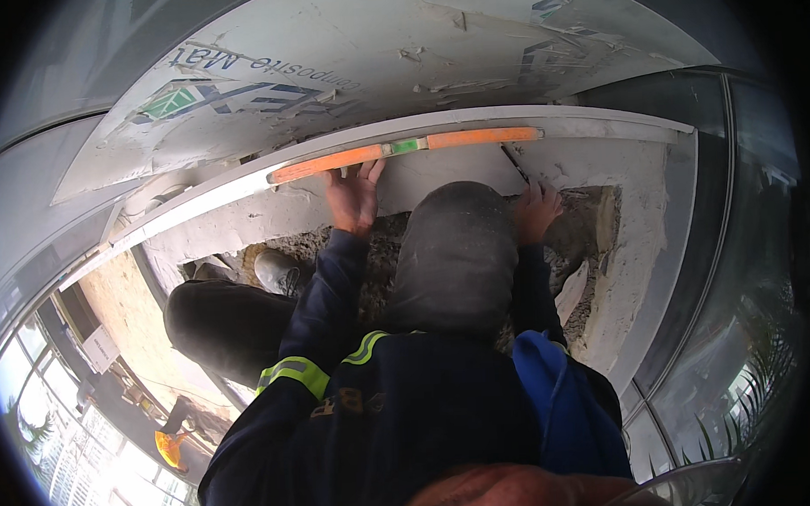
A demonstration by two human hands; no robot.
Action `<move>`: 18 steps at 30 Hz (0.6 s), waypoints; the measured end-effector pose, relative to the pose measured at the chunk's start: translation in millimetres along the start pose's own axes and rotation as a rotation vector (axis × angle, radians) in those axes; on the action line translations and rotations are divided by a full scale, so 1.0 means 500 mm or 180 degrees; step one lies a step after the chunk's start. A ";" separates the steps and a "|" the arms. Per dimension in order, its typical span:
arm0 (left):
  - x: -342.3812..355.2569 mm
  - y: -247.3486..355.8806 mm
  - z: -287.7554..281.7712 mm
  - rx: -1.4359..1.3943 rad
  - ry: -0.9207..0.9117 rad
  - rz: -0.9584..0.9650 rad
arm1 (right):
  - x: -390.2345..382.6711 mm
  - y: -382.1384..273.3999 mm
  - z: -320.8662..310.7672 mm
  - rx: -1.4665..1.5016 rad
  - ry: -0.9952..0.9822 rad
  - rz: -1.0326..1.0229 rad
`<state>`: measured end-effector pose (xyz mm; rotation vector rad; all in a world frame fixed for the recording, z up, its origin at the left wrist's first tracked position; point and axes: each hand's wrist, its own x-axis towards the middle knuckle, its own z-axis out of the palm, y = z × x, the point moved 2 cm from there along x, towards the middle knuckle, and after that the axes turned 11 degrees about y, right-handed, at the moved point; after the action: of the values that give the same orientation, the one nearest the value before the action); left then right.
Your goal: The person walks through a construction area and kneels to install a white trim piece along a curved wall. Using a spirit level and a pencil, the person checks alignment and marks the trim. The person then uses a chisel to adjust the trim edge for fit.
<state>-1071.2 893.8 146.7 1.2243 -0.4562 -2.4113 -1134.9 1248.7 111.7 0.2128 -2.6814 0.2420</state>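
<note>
- Hands first: left hand (354, 197) lies flat, fingers spread, its fingertips touching the lower edge of the long orange spirit level with a green vial window at its middle (406, 150).
- Right hand (537, 208) is closed in a pinch around a thin dark pencil-like tool (514, 163), whose tip points up toward the right part of the level.
- Level position: it lies lengthwise along a pale grey straight rail (597, 123) that crosses the view from lower left to upper right, bent by the lens.
- Below the rail, a white plastered face (640, 200) surrounds a rough patch of grey-brown mortar (591, 215); both hands rest at the upper edge of this patch.
- Above the rail sits a white sheet with peeling protective film and blue-green print (327, 59).
- Forearms wear dark navy sleeves; the left sleeve carries a yellow-green reflective band (293, 371).
- A rounded grey fabric-covered shape (454, 256) lies between the forearms; whether it is a knee cannot be told.
- A blue cloth piece (562, 399) lies at the right side of the torso.
- A grey work boot (276, 271) rests left of the left forearm, near the mortar.
</note>
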 end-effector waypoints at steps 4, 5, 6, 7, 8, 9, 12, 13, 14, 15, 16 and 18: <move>0.006 -0.007 -0.005 -0.0133 -0.0019 -0.0131 | 0.022 -0.088 0.013 0.0509 -0.0258 -0.0632; 0.006 -0.009 -0.006 -0.0169 0.0011 -0.0143 | 0.035 -0.104 0.008 0.0604 -0.0102 -0.0386; 0.004 0.005 -0.010 -0.0211 0.0060 -0.0075 | 0.055 -0.134 0.010 0.0777 0.0055 -0.0170; 0.004 0.003 -0.006 -0.0220 0.0051 -0.0062 | 0.072 -0.128 0.011 0.0859 0.0245 0.0076; 0.001 0.004 -0.004 -0.0222 0.0041 -0.0050 | 0.084 -0.104 0.020 0.1661 -0.0040 0.1045; 0.000 0.001 0.000 -0.0222 0.0016 -0.0056 | 0.087 -0.071 0.035 0.2452 -0.0295 0.2022; 0.008 -0.004 -0.012 -0.0149 0.0046 -0.0070 | 0.138 -0.019 0.055 0.4701 -0.0477 0.3822; 0.009 -0.003 -0.011 -0.0098 0.0046 -0.0029 | 0.158 -0.007 0.065 0.5482 -0.0434 0.4186; 0.006 -0.008 -0.009 -0.0105 0.0008 -0.0042 | 0.179 0.013 0.067 0.5509 -0.0454 0.4184; 0.005 -0.006 -0.007 -0.0106 -0.0029 -0.0025 | 0.198 0.027 0.075 0.5562 -0.0495 0.4182; 0.005 -0.006 -0.003 -0.0113 -0.0063 -0.0008 | 0.212 0.041 0.078 0.5612 -0.0543 0.4177; 0.006 -0.006 -0.005 -0.0153 -0.0027 -0.0046 | 0.230 0.055 0.078 0.5406 -0.0529 0.4181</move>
<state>-1071.5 894.5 141.8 1.2013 -0.3907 -2.4260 -1258.7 1254.7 123.8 -1.0672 -1.4890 2.7046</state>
